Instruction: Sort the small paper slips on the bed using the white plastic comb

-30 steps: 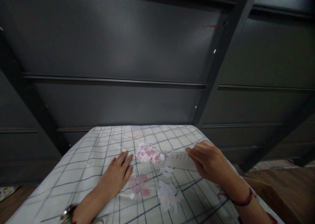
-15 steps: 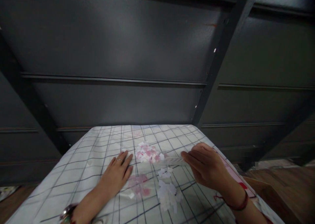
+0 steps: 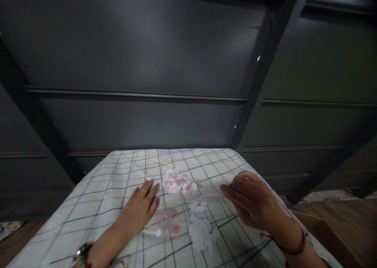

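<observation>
My left hand (image 3: 140, 206) lies flat on the checked tablecloth, palm down with its fingers a little apart, holding nothing. Between the thumb and fingers of my right hand (image 3: 255, 201) is a thin see-through strip (image 3: 212, 196), pointing left over the cloth; its exact kind is too blurred to make out. Just beyond the strip is a heap of small pink and white paper scraps (image 3: 178, 181). Nearer to me lie a pile of plain white scraps (image 3: 202, 234) and, beside it, a flat clear piece with pink patches (image 3: 167, 221).
A white tablecloth (image 3: 97, 197) with dark grid lines covers the table. Its far edge meets a dark grey metal panel wall (image 3: 153, 123). To the right, below table height, stands a brown cardboard box (image 3: 326, 236) on a wooden floor.
My right hand has shifted slightly right and nearer to me, and the strip in it now appears thinner and lower, apart from the pink heap. My left hand has stayed in place.
</observation>
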`<move>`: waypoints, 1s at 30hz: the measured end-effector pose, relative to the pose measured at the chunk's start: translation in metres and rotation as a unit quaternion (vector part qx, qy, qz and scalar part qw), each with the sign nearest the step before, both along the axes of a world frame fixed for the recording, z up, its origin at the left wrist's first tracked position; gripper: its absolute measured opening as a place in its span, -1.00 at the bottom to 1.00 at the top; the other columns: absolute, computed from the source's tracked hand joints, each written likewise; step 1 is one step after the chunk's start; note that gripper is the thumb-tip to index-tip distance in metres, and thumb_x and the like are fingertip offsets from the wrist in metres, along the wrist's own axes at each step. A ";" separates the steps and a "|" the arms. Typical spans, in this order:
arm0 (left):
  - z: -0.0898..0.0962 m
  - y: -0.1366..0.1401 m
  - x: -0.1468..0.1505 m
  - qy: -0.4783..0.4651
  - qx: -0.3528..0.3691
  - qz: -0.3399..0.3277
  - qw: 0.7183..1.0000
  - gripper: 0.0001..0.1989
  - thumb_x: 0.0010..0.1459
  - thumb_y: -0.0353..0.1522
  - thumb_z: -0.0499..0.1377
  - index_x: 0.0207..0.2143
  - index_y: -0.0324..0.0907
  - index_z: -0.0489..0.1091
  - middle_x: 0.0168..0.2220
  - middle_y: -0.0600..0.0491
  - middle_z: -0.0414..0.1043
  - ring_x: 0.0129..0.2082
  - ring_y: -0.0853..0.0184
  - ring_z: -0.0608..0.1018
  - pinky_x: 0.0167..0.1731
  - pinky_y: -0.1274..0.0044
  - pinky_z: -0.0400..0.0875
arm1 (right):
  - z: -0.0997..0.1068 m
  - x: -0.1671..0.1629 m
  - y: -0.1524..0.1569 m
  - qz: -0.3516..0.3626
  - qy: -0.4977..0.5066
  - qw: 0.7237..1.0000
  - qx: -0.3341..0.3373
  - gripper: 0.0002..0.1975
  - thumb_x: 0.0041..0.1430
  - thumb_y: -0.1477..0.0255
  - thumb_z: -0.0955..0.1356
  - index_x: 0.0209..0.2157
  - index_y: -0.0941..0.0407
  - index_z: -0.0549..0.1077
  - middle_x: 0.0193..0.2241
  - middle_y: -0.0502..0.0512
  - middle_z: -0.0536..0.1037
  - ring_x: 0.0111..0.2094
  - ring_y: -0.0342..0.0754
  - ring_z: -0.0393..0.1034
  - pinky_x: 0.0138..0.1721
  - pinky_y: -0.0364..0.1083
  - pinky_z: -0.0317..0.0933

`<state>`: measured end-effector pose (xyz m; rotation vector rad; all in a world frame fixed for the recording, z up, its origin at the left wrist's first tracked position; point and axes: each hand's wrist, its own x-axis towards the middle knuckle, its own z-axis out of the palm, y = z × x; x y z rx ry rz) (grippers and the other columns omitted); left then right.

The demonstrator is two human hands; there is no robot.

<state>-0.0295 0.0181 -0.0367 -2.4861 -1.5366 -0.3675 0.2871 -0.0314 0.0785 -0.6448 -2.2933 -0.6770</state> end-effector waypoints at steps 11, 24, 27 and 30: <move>0.003 -0.001 0.001 -0.004 -0.011 -0.004 1.000 -0.57 0.25 -0.29 -0.11 0.10 -0.26 0.24 0.13 -0.21 0.21 0.11 0.07 0.29 0.01 0.21 0.23 | -0.009 -0.018 -0.002 0.016 -0.004 1.000 0.018 -0.79 0.10 0.67 0.17 -0.29 0.21 0.37 -0.59 0.02 0.42 -0.51 -0.13 0.20 -0.39 -0.08 0.15; -0.003 0.001 -0.001 -0.010 0.006 -0.010 1.000 -0.58 0.26 -0.28 -0.12 0.09 -0.24 0.23 0.12 -0.20 0.22 0.11 0.07 0.28 0.00 0.20 0.23 | -0.013 -0.024 -0.001 0.019 0.004 1.000 0.020 -0.78 0.10 0.69 0.17 -0.29 0.23 0.37 -0.58 0.03 0.42 -0.49 -0.13 0.20 -0.36 -0.08 0.14; -0.004 0.001 -0.001 -0.010 0.008 -0.007 1.000 -0.58 0.25 -0.28 -0.12 0.09 -0.23 0.24 0.13 -0.18 0.22 0.11 0.08 0.29 0.01 0.19 0.23 | -0.009 -0.014 0.001 -0.007 0.017 0.999 0.027 -0.75 0.07 0.72 0.19 -0.24 0.23 0.35 -0.56 0.03 0.42 -0.49 -0.12 0.19 -0.36 -0.08 0.14; -0.004 0.001 -0.002 -0.008 0.010 -0.006 1.000 -0.57 0.25 -0.27 -0.13 0.09 -0.23 0.24 0.13 -0.18 0.23 0.11 0.08 0.29 0.01 0.20 0.23 | -0.005 -0.004 0.005 -0.026 0.011 0.999 0.016 -0.74 0.07 0.71 0.18 -0.22 0.21 0.34 -0.58 0.03 0.39 -0.50 -0.12 0.16 -0.41 -0.09 0.13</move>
